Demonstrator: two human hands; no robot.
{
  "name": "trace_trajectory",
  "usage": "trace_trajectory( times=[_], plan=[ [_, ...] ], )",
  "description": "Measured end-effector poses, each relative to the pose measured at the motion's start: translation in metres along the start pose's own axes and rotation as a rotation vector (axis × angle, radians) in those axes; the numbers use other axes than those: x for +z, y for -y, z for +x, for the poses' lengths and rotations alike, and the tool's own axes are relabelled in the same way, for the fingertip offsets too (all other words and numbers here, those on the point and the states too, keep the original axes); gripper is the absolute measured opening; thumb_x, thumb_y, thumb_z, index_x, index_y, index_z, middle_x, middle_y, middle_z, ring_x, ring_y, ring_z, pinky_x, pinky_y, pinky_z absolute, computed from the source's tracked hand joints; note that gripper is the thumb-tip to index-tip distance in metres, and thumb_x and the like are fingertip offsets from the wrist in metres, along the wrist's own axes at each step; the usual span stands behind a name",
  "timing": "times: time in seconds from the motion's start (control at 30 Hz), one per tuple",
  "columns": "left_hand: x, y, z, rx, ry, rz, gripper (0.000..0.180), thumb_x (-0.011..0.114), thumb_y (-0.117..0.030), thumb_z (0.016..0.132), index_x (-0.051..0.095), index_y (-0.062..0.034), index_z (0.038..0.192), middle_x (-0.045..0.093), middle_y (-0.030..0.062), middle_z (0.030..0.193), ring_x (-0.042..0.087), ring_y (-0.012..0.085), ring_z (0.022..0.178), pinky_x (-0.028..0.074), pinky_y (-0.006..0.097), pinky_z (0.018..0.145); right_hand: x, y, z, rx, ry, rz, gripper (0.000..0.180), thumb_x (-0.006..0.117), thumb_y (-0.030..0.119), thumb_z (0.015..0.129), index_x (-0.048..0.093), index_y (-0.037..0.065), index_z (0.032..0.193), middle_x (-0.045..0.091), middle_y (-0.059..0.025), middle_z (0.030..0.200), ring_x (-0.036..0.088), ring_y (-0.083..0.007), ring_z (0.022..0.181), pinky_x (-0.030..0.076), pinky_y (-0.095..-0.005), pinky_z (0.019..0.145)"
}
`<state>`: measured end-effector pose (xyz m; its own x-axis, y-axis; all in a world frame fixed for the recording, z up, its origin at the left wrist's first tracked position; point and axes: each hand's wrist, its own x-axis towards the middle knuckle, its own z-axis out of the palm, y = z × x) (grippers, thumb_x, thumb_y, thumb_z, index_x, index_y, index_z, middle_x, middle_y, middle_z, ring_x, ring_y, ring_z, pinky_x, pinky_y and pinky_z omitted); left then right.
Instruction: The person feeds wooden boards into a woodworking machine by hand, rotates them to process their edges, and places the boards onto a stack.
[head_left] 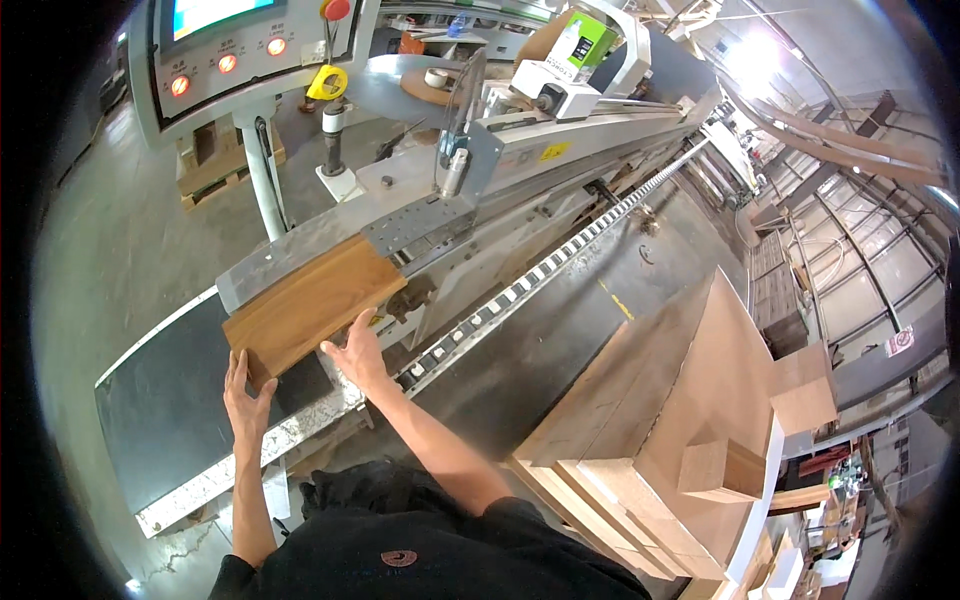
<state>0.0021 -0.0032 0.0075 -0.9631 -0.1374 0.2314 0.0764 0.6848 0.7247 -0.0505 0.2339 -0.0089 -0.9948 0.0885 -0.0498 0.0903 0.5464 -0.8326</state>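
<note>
A flat brown wood-grain board (318, 305) lies on the infeed table of a long machine, its far edge along a metal guide fence (235, 285). My left hand (246, 408) rests against the board's near-left corner, fingers stretched out and thumb apart. At the near edge, toward the right end, my right hand (360, 355) touches the board with thumb and forefinger spread; its other fingers are partly hidden. Just beyond the board's right end is a dark perforated metal plate (410, 228). The dark table surface (165, 400) extends to the left.
A control panel (235, 60) with a screen and lit buttons stands at the far left. A segmented conveyor track (550, 262) runs away to the right. Large stacked panels (640, 400) with small wood blocks (722, 470) stand close on my right. A yellow tape measure (327, 83) hangs below the panel.
</note>
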Motion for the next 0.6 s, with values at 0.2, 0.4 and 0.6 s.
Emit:
trace_trajectory(
  times=[0.2, 0.4, 0.6],
  plan=[
    [0.0034, 0.0036, -0.0009, 0.018, -0.054, -0.070, 0.068, 0.077, -0.011, 0.074, 0.052, 0.0004, 0.137, 0.044, 0.0240, 0.147, 0.045, 0.0381, 0.134, 0.037, 0.043, 0.111, -0.0002, 0.0001, -0.0032, -0.034, -0.039, 0.034, 0.113, 0.078, 0.026, 0.080, -0.002, -0.026, 0.139, 0.056, -0.0384, 0.116, 0.059, -0.0467, 0.108, 0.049, -0.0420, 0.091],
    [0.0060, 0.0099, -0.0023, -0.012, -0.040, 0.034, 0.069, 0.078, -0.017, 0.074, 0.054, -0.0026, 0.137, 0.044, 0.0233, 0.147, 0.043, 0.0371, 0.136, 0.037, 0.046, 0.111, 0.0039, -0.0050, 0.0001, -0.042, -0.034, 0.045, 0.113, 0.078, 0.023, 0.080, -0.005, -0.025, 0.140, 0.048, -0.0416, 0.127, 0.052, -0.0480, 0.119, 0.045, -0.0415, 0.099],
    [0.0061, 0.0044, -0.0018, -0.017, -0.040, 0.002, 0.069, 0.078, -0.018, 0.072, 0.056, -0.0030, 0.135, 0.043, 0.0241, 0.148, 0.040, 0.0386, 0.137, 0.034, 0.048, 0.112, 0.0051, -0.0074, 0.0007, -0.030, -0.024, 0.080, 0.113, 0.078, 0.022, 0.080, -0.007, -0.025, 0.139, 0.047, -0.0409, 0.129, 0.051, -0.0474, 0.121, 0.045, -0.0411, 0.100]
  ],
)
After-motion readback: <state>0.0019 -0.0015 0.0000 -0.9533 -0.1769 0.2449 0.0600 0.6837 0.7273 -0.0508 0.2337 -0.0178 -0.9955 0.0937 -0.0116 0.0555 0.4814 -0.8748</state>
